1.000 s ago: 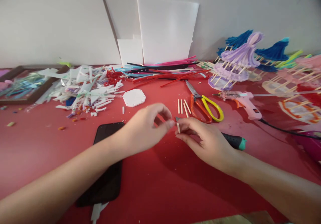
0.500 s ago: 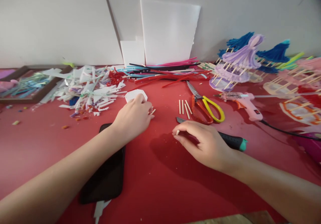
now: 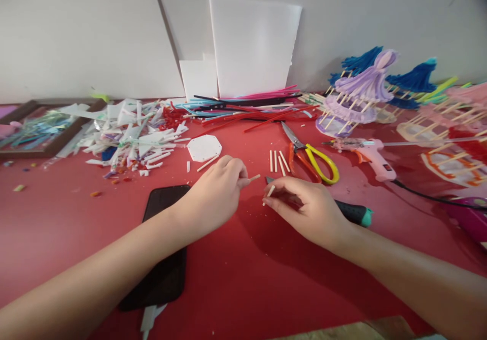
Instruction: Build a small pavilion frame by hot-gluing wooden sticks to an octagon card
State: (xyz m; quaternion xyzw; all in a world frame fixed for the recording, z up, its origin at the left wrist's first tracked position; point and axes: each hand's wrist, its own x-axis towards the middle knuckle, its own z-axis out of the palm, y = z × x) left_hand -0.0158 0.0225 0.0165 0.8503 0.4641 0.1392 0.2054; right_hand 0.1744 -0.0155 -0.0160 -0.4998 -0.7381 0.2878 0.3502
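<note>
My left hand [image 3: 224, 188] pinches a short thin wooden stick [image 3: 254, 177], its free end pointing right. Facing it, my right hand [image 3: 300, 203] holds another short wooden stick [image 3: 271, 191] between thumb and fingertips. A gap separates the two hands. Behind my left hand lies a white octagonal foam piece [image 3: 204, 148] with small marks near its rim, and one loose stick [image 3: 207, 163] rests at its front edge. Several cut sticks [image 3: 276, 161] lie side by side beyond my right hand. A knife with a black and green handle [image 3: 353, 213] is partly hidden under that hand.
Scissors [image 3: 312, 160] and a pink glue gun [image 3: 375, 157] lie to the right, before tasselled stick models [image 3: 365, 89]. Coloured pipe cleaners [image 3: 251, 106] and white scraps [image 3: 133, 132] spread along the back. A black phone [image 3: 163, 269] lies beneath my left forearm.
My left hand has moved right and toward me from the octagonal piece, carrying a stick, leaving that piece uncovered. The stick in my right hand now shows more of its length.
</note>
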